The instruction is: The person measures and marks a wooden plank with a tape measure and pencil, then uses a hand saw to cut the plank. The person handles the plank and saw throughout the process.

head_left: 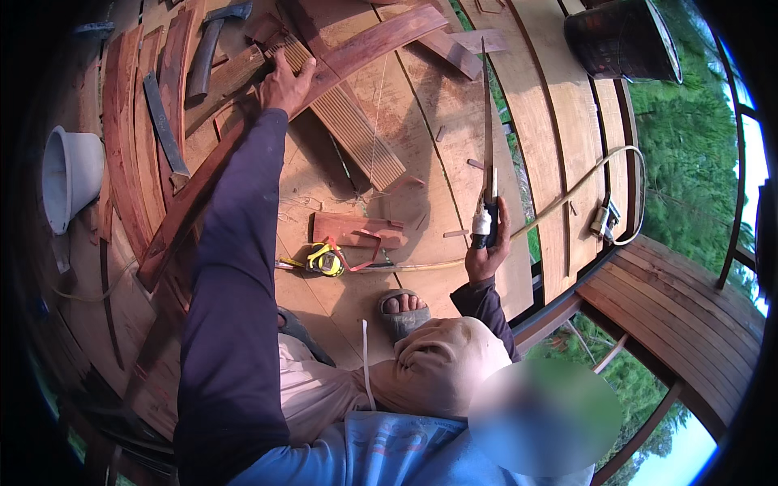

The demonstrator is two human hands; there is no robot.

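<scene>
My right hand [488,243] is closed round the handle of a handsaw [489,121], whose long narrow blade points away from me. White wrapping covers part of the handle. Farther off at the left, my left hand [285,84] rests with thumb and finger apart where a long reddish plank [381,40] crosses a grooved board [348,134]. Its other fingers are partly hidden. The plank slants from lower left to upper right, passing by my wrist. Between my hands and nearer to me, a yellow tape measure [324,261] sits beside a short reddish wood piece [344,229].
A hammer [209,57], a dark flat blade [162,125] and several reddish boards [126,138] lie at the left, near a white bucket [77,178]. A black bucket [620,40] stands far right. A cable [583,182] runs to a socket [604,219] near the platform's edge.
</scene>
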